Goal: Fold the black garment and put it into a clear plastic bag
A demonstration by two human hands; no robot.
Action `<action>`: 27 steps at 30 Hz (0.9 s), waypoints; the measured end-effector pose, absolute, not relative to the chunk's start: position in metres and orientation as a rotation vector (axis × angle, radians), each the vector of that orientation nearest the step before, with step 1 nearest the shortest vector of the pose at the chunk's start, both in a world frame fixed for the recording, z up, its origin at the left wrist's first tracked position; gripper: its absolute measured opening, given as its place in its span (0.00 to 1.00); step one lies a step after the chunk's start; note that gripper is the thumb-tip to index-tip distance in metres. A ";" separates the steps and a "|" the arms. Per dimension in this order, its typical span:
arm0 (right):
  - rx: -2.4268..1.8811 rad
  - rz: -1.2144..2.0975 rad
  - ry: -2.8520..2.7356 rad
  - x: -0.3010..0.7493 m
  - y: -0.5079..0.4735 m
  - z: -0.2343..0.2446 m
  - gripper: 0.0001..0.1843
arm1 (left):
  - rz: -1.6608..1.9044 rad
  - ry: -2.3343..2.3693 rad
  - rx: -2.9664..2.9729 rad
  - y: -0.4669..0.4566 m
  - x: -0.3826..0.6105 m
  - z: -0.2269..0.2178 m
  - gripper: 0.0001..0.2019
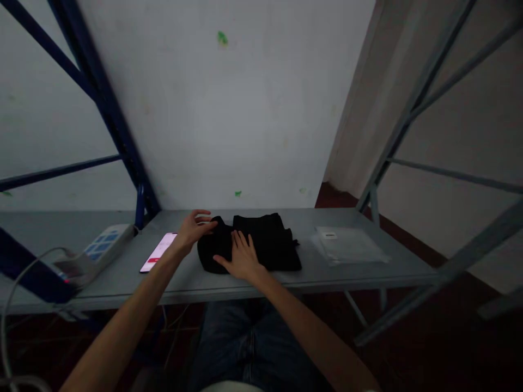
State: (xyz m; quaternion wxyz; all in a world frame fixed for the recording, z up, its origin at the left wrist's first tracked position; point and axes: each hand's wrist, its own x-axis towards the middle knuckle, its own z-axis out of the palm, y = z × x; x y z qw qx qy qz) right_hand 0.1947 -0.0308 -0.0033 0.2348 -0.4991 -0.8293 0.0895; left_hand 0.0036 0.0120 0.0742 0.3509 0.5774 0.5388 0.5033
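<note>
A black folded cloth item [275, 247], perhaps a garment, lies on the grey shelf; its exact kind is hard to make out in the dim light. My right hand [243, 258] rests on its middle, palm down, fingers spread and thumb pointing left. At the cloth's upper left edge is my left hand [196, 230], its fingers apart and slightly curved, fingertips touching or just over the fabric. The left part of the cloth looks bunched, while the right part lies flatter in layers.
Left of the cloth lies a phone [159, 251] with a lit screen. A white power strip [104, 245] with cables sits farther left. Clear plastic bags [351, 246] lie to the right. Metal rack posts [118, 125] flank the shelf [327, 275], with a white wall behind.
</note>
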 end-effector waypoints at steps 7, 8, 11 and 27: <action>-1.460 0.084 -2.199 0.235 -0.062 -0.003 0.44 | 1.335 1.263 1.666 0.033 0.105 0.059 0.24; -1.491 0.049 -2.170 0.247 -0.067 -0.003 0.41 | 1.322 1.230 1.706 0.032 0.117 0.050 0.24; -1.562 -0.036 -2.071 0.280 -0.076 -0.003 0.35 | 1.252 1.155 1.703 0.027 0.146 0.025 0.22; -1.606 -0.172 -2.216 0.277 -0.050 0.002 0.40 | 0.770 1.721 2.528 -0.045 0.066 0.021 0.15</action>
